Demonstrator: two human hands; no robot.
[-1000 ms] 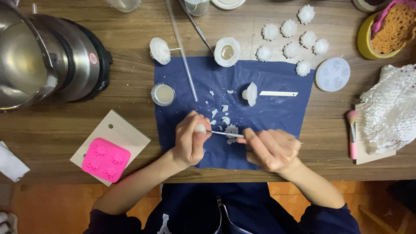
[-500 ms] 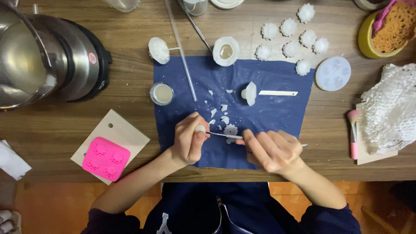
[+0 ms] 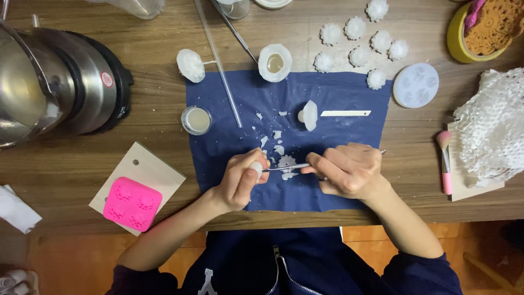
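My left hand (image 3: 239, 180) pinches a small white wax piece (image 3: 256, 168) over a dark blue cloth (image 3: 229, 142). My right hand (image 3: 349, 169) grips a thin metal tool (image 3: 286, 167) whose tip meets that piece. White wax shavings (image 3: 275, 141) and a small flower-shaped wax piece (image 3: 286, 162) lie on the cloth just beyond the tool. Farther up the cloth rests another white wax piece (image 3: 309, 115) beside a flat white strip (image 3: 345, 113).
A steel pot (image 3: 49, 82) stands at the left. A pink mould (image 3: 132, 203) lies on a wooden board (image 3: 147, 169). Several white wax flowers (image 3: 357, 41), a round clear mould (image 3: 416, 85), a small jar (image 3: 196, 120), a pink brush (image 3: 445, 161) and white netting (image 3: 491, 131) surround the cloth.
Both hands stay over the cloth; the tool tip shifts only slightly against the small wax piece.
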